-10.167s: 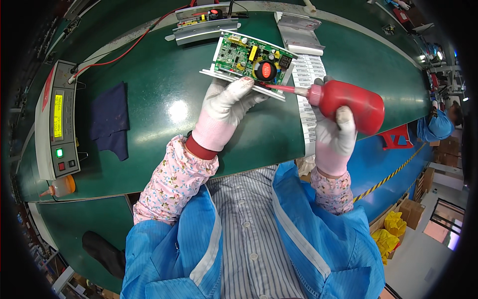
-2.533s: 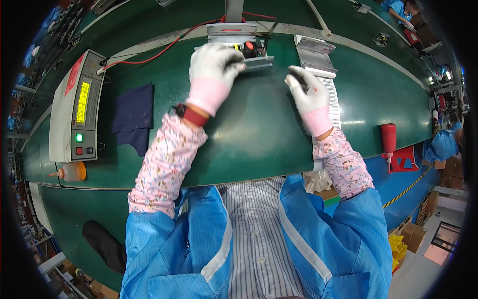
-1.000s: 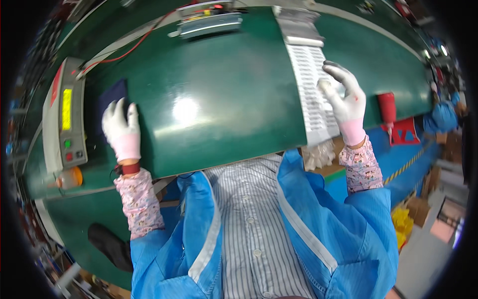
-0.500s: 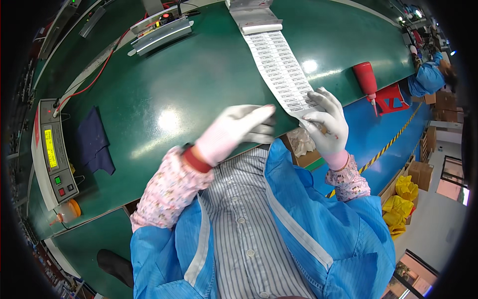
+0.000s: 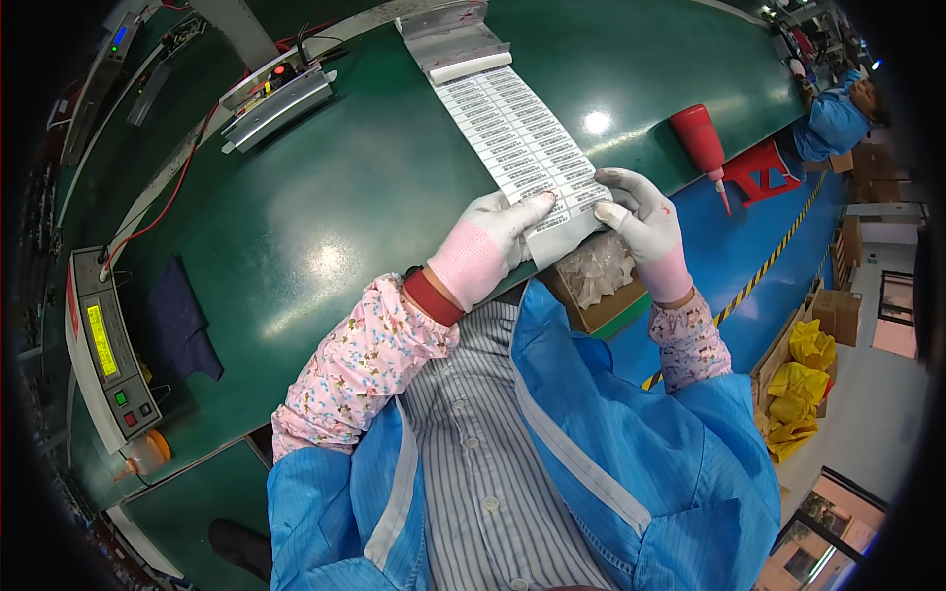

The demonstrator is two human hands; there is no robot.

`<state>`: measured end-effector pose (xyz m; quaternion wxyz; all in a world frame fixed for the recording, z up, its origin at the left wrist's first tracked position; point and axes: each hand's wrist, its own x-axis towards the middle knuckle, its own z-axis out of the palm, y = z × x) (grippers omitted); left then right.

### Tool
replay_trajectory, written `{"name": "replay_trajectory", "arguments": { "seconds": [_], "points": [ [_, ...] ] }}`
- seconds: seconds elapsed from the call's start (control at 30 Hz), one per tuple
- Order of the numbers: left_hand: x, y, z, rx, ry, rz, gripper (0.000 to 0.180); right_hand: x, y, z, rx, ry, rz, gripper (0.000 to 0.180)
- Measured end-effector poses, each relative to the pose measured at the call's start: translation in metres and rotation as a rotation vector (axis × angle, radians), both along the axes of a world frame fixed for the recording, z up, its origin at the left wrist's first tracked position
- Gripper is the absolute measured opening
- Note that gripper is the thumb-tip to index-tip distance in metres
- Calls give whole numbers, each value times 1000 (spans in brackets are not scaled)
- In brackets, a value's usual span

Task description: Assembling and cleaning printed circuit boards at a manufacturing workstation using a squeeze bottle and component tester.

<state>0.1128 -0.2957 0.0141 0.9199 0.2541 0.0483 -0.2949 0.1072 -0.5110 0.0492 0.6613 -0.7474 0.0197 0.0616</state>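
A long strip of white printed labels (image 5: 512, 123) runs from a grey metal holder (image 5: 448, 30) at the far side of the bench toward me. My left hand (image 5: 493, 234), in a white glove, grips the strip's left edge near its close end, thumb on top and the other fingers beneath. On the opposite edge, my right hand (image 5: 648, 229), also gloved, pinches the strip between thumb and fingers. The blank end of the backing hangs over the bench's near edge between both hands.
A red squeeze bottle (image 5: 698, 138) lies at the bench's right edge. An open box with crumpled clear plastic (image 5: 597, 271) sits below the strip. At left are a meter with a yellow display (image 5: 103, 340), a dark cloth (image 5: 180, 320) and an orange-topped bottle (image 5: 148, 453). A person (image 5: 836, 116) works at far right.
My left hand has moved right and taken hold of the label strip's left edge. The right hand keeps its hold on the strip's right side. The whole view has shifted slightly.
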Motion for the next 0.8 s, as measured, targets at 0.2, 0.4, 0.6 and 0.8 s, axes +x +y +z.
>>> {"name": "replay_trajectory", "arguments": {
  "seconds": [0.2, 0.4, 0.6, 0.8],
  "points": [
    [1, -3, 4, -73, 22, 22, 35, 4, -12, -7, -1, -20, 14, 32],
    [4, -3, -5, -45, 18, 36, 37, 3, -17, -5, -248, -228, 8, 21],
    [1, 16, 8, 252, -10, -85, 39, 8, -11, 11, -284, -558, -109, 17],
    [0, 37, 64, 1355, -751, -484, 31, 52, 2, 18, -78, -180, -309, 28]
  ]
}}
